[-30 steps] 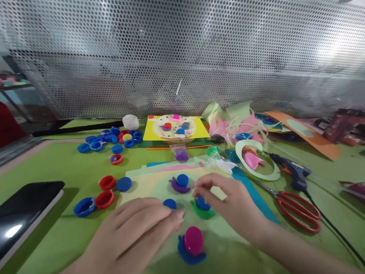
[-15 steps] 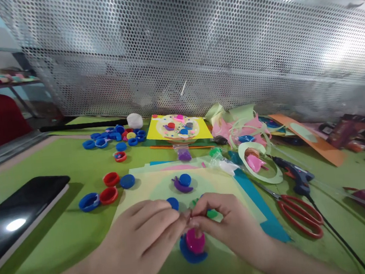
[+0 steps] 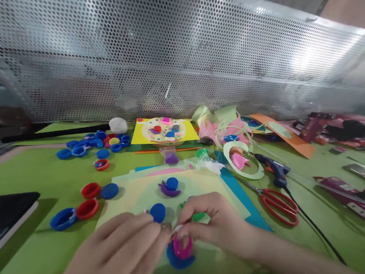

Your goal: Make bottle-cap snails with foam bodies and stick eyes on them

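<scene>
Holding both hands together, lower centre of frame, above the pale paper sheets (image 3: 123, 195). Left hand (image 3: 118, 249): back up, fingers extended and bunched side by side, tips angled toward centre. Can't tell if it has hold of anything; grip side hidden. Right hand (image 3: 217, 223): thumb and index nearly pinched, tips meeting the left fingertips. Small pale spot there, too blurred to call a held piece or a nail.

Magenta cap (image 3: 182, 248) sits directly below the fingertips in frame, on a curved blue piece (image 3: 180, 261); right thumb and fingers partly cover it. Loose-looking blue cap (image 3: 157, 213) just above the left fingertips. Green piece (image 3: 199, 216) mostly hidden behind the right hand. Purple curved piece (image 3: 170, 192) with a round blue top (image 3: 172, 183) a bit higher, centre, clear of both hands.

Left of the sheets: two red rings (image 3: 87, 209), a blue ring (image 3: 63, 219) and a flat blue disc (image 3: 109, 190). Black phone (image 3: 10, 214) at left edge. More blue caps (image 3: 87, 146) piled mid-left, white ball (image 3: 118, 125) beside them. Yellow card (image 3: 138, 136) centre, well above the hands, decorated pale circle on it. Right of centre: red-handled scissors (image 3: 280, 207), glue gun (image 3: 276, 171) just above, cable running to lower right. Perforated metal panel (image 3: 162, 49) fills most of the upper frame.
</scene>
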Demonstrator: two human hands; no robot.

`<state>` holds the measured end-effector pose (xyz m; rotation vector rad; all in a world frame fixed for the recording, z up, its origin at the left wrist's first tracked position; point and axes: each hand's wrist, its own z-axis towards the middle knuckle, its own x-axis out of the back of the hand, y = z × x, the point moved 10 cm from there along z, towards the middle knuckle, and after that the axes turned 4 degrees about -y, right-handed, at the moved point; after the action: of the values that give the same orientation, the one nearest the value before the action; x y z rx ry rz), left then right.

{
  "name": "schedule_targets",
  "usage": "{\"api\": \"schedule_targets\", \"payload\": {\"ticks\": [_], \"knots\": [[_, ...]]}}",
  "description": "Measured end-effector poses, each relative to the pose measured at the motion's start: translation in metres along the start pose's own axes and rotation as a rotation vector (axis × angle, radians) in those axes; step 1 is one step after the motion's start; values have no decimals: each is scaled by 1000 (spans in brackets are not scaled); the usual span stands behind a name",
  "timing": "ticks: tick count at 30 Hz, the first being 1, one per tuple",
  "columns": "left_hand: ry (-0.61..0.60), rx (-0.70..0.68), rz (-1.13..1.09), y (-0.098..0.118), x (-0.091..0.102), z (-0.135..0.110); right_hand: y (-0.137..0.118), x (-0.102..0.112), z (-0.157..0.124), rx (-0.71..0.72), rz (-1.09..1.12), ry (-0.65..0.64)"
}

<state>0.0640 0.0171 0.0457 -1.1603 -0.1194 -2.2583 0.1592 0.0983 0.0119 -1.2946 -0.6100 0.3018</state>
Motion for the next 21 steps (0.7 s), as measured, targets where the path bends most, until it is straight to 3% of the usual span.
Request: {"api": "schedule_targets", "payload": {"ticks": [1, 3, 6, 8, 10, 15, 21], "knots": [[35, 13, -34, -4, 5, 3, 0, 7, 2, 0, -8, 24], [31, 233, -164, -32, 5, 7, -1, 30, 4, 9, -90, 139], [51, 444, -304, -55, 0, 9, -5, 65, 6, 14, -454, 332], [106, 558, -418, -66, -6, 6, -4, 73, 9, -31, -795, 349], [110, 626, -490, -72, -15, 2, 3, 76, 12, -81, -937, 306], [53, 654, -626, -71, -33, -3, 29, 72, 13, -203, -968, 169], [66, 552, -667, -62, -31, 2, 38, 71, 13, -285, -1003, 126]]}}
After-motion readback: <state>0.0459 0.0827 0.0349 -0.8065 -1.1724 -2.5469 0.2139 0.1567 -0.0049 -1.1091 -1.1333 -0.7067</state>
